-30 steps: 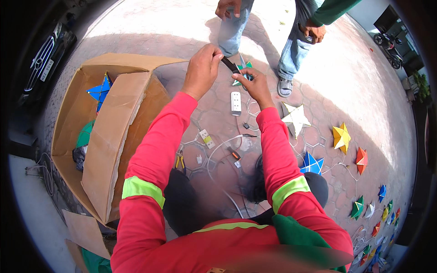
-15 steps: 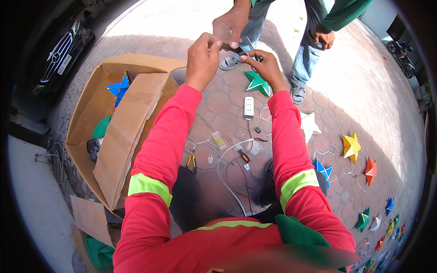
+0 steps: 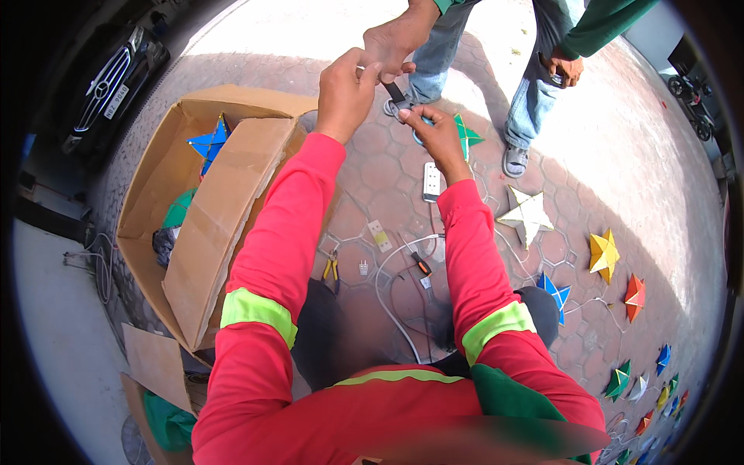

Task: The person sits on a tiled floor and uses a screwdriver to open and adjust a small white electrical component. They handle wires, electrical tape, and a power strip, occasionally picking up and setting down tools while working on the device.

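Note:
My left hand [image 3: 349, 94] is raised with its fingers pinched. A small bit of something white shows at its fingertips, too little to name. A co-worker's hand [image 3: 397, 39] touches or almost touches those fingertips. From there a short strip of what looks like black tape [image 3: 395, 92] slants down to my right hand [image 3: 435, 138]. My right hand is closed around scissors [image 3: 419, 138] with a pale blue handle, its thumb and finger at the strip's lower end. The scissors are largely hidden by that hand. Behind it lies a green star lantern [image 3: 467, 137].
An open cardboard box [image 3: 209, 232] with a blue star [image 3: 209, 143] stands left. On the paving lie a white power strip [image 3: 432, 182], yellow-handled pliers [image 3: 331, 267], a screwdriver [image 3: 421, 263] and loose wires. Several star lanterns line the right. The co-worker's legs [image 3: 535, 101] stand ahead.
My right hand has dropped slightly and turned; the scissor blades that pointed up no longer show. The black strip now slopes down more steeply. The co-worker's near hand has shifted its fingers.

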Action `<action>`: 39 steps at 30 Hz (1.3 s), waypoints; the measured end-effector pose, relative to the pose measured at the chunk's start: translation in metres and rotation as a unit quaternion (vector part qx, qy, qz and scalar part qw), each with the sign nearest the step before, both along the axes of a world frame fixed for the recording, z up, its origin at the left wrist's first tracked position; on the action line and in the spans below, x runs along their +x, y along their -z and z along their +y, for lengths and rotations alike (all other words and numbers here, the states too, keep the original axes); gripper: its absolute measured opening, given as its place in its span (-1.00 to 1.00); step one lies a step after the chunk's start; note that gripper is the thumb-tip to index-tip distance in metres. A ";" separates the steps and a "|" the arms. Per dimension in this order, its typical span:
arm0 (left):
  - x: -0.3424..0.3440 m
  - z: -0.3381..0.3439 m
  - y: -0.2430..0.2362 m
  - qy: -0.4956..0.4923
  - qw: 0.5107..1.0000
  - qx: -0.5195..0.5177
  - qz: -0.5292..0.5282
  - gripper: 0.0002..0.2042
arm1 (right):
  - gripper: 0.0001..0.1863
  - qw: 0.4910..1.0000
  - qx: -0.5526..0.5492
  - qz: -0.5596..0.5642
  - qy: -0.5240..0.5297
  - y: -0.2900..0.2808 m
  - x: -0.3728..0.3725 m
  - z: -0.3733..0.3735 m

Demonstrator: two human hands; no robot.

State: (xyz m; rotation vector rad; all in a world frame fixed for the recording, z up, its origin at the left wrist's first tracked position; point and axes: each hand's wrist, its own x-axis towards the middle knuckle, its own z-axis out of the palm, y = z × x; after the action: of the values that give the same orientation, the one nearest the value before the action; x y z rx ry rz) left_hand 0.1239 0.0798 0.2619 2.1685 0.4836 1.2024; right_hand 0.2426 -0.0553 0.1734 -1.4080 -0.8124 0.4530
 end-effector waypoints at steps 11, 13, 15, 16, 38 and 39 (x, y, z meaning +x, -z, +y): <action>0.007 -0.024 0.076 0.236 0.876 -0.401 -0.127 -0.56 | -0.78 0.992 0.052 0.106 -0.052 0.006 -0.023 0.012; 0.013 -0.016 0.075 0.224 0.888 -0.385 -0.111 -0.61 | -0.67 0.988 0.063 0.110 -0.084 0.006 -0.014 0.001; 0.011 -0.007 0.071 0.200 0.885 -0.413 -0.082 -0.63 | -0.53 0.991 0.059 0.095 -0.075 0.006 -0.007 -0.009; 0.008 -0.005 0.072 0.194 0.866 -0.452 -0.091 -0.64 | -0.46 0.995 0.049 0.078 -0.047 0.008 -0.005 -0.017; 0.043 -0.040 0.103 -0.025 0.883 -0.463 -0.077 -0.45 | -0.52 0.900 -0.013 -0.372 0.228 0.018 -0.035 -0.001; 0.042 -0.041 0.104 -0.027 0.886 -0.457 -0.073 -0.44 | -0.52 0.900 -0.033 -0.368 0.229 0.015 -0.036 -0.003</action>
State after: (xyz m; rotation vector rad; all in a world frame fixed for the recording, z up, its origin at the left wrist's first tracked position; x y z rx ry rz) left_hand 0.1661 0.0392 0.1581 1.2495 0.8398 0.8796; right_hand 0.2064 -0.0583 0.1581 -1.7963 -1.0164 -0.4595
